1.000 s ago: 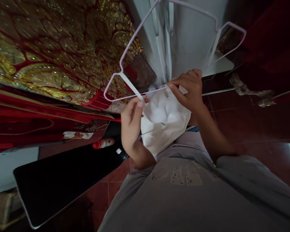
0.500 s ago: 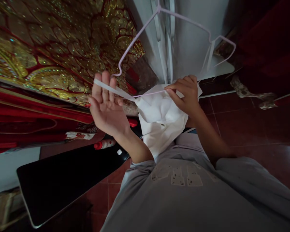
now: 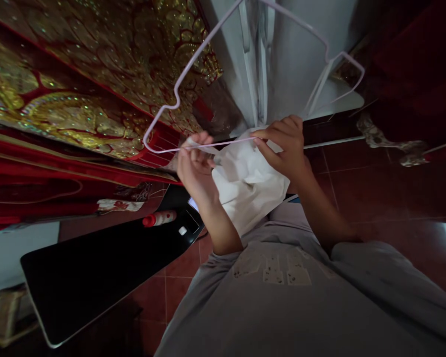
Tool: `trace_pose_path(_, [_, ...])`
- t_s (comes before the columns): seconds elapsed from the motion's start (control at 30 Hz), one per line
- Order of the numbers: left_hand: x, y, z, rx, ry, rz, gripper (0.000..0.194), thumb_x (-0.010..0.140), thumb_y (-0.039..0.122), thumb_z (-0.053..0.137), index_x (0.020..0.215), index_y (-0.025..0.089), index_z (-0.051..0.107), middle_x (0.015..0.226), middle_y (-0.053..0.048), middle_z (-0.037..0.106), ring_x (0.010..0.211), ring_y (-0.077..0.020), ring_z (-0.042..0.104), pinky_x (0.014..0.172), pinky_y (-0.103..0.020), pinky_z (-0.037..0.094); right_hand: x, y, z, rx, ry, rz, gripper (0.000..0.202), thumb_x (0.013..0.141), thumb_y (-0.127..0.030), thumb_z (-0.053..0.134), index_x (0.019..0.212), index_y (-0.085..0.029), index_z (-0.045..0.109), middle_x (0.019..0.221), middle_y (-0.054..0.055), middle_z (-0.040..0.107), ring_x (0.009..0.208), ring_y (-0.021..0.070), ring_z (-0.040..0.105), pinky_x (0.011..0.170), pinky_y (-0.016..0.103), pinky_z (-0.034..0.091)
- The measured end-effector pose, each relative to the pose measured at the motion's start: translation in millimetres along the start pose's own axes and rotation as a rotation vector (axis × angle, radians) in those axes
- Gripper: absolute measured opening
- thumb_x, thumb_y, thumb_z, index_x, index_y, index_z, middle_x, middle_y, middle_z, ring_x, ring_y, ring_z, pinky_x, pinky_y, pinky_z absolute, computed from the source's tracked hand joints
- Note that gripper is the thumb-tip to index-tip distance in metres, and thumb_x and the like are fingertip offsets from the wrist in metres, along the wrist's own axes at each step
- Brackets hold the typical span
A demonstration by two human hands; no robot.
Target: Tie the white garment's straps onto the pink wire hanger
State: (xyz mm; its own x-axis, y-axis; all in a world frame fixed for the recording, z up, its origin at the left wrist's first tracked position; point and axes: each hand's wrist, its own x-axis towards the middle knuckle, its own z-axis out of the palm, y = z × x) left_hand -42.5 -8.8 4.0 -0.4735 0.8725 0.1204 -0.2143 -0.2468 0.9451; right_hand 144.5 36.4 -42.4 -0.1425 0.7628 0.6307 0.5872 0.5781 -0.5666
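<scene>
A thin pale pink clothes hanger is held out in front of me. My right hand pinches its bottom bar between thumb and fingers. A white garment with thin straps and what look like padded cups hangs below the bar. One strap sits in the hanger's right notch. My left hand is by the left part of the bar, its fingers curled round the other strap near the garment's left edge. That strap is partly hidden by the fingers, and the left notch shows bare.
Gold and red sequined fabric hangs close on the left. Below it, a black board-like surface bears a red-capped bottle and a small white case. A pale cabinet stands ahead, with red floor tiles at right.
My left hand has moved right and slightly down, and its spread fingers have curled in with the strap. The hanger's left end now shows in front of the red fabric. My right hand has stayed put.
</scene>
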Motion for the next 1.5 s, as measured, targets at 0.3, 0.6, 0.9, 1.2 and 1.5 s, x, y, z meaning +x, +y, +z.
trace_pose_path(0.3, [-15.6,-15.4,28.5,-0.219,-0.163,-0.089,0.042,0.093,0.061,0.062,0.080,0.024,0.048,0.071,0.000,0.050,0.088,-0.0165,0.069,0.048,-0.018,0.045,-7.6,3.6,-18.9,0.084,0.105,-0.089,0.020,0.093,-0.045,0.064,0.107,-0.035,0.074,0.095,-0.001,0.071,0.096,0.0213,0.066,0.107,0.051,0.046])
trace_pose_path(0.6, [-10.6,-18.6,31.4,-0.181,-0.152,-0.091,0.040,0.096,0.060,0.058,0.082,0.025,0.045,0.073,0.000,0.047,0.090,-0.0172,0.067,0.050,-0.020,0.045,-13.8,44.1,-15.3,0.386,0.579,0.326,0.036,0.090,-0.060,0.063,0.106,-0.030,0.052,0.103,0.006,0.061,0.091,0.0209,0.061,0.085,0.043,0.054])
trace_pose_path(0.9, [-11.2,-18.5,33.2,-0.145,-0.125,-0.043,0.041,0.094,0.061,0.060,0.081,0.024,0.046,0.072,0.000,0.046,0.084,-0.0168,0.067,0.047,-0.019,0.044,-13.5,41.6,-35.6,0.294,0.440,0.443,0.033,0.089,-0.054,0.068,0.074,-0.025,0.063,0.069,0.001,0.062,0.069,0.0156,0.055,0.071,0.036,0.046])
trace_pose_path(1.2, [-9.9,-21.5,32.9,-0.209,-0.157,-0.024,0.040,0.092,0.059,0.064,0.081,0.025,0.049,0.072,0.000,0.047,0.083,-0.0165,0.068,0.047,-0.019,0.046,-17.3,22.6,-42.9,0.315,0.562,0.500,0.024,0.082,-0.046,0.076,0.076,-0.024,0.069,0.064,-0.001,0.062,0.056,0.0116,0.049,0.057,0.032,0.038])
trace_pose_path(1.5, [-11.5,-19.0,32.2,-0.191,-0.142,-0.044,0.041,0.092,0.060,0.063,0.080,0.024,0.048,0.071,0.000,0.047,0.083,-0.0166,0.068,0.048,-0.019,0.047,-3.9,9.4,-58.3,0.371,0.320,0.175,0.012,0.087,-0.035,0.072,0.084,-0.023,0.070,0.079,0.002,0.067,0.077,0.0153,0.063,0.073,0.034,0.051])
